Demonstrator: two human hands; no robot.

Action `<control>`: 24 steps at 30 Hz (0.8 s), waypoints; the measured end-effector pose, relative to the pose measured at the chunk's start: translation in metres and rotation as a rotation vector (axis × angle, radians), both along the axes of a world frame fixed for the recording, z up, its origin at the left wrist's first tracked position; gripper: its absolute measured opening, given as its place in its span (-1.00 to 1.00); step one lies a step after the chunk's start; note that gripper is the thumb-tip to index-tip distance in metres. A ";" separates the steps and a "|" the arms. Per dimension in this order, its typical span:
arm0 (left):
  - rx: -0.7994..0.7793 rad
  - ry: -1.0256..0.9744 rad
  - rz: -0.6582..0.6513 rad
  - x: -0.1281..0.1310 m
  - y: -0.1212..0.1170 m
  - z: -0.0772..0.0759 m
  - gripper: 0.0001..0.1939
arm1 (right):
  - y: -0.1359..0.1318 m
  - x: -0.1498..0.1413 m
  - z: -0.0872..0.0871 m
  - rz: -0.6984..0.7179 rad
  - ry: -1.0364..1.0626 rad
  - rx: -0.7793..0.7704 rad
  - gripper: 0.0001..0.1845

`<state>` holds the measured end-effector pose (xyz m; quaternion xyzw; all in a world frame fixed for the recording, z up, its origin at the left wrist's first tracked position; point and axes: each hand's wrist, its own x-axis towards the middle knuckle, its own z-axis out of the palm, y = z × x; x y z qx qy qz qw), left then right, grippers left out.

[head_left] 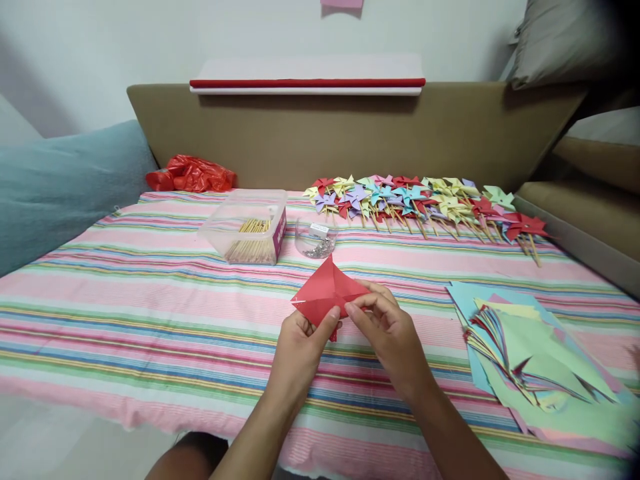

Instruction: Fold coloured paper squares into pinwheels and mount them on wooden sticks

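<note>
A red paper square (320, 287), turned cornerwise and creased towards its middle, is held up between my two hands over the striped cloth. My left hand (306, 340) pinches its lower edge, thumb on top near the centre. With thumb and fingers, my right hand (383, 320) grips the right side, where the paper is bent inward. Part of the sheet is hidden behind my fingers. Just beyond it stands a round clear tub (316, 239) with small metal pieces inside. Left of that is a clear plastic box (245, 207) holding thin wooden sticks (253, 243).
Many-coloured paper pinwheels (410, 197) on sticks lie in rows at the back right. Stacked cut paper sheets (540, 353) lie on the right. A red plastic bag (193, 175) rests at the back left. Striped cloth (140, 320) covers the surface, with a blue cushion (75, 180) at left.
</note>
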<state>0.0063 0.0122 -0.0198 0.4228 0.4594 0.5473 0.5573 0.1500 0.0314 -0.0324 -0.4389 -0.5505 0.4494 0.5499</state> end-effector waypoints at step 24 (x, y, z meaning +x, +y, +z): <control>0.017 0.060 -0.071 -0.006 -0.003 0.010 -0.68 | 0.002 0.024 0.020 0.296 0.228 -0.317 -0.68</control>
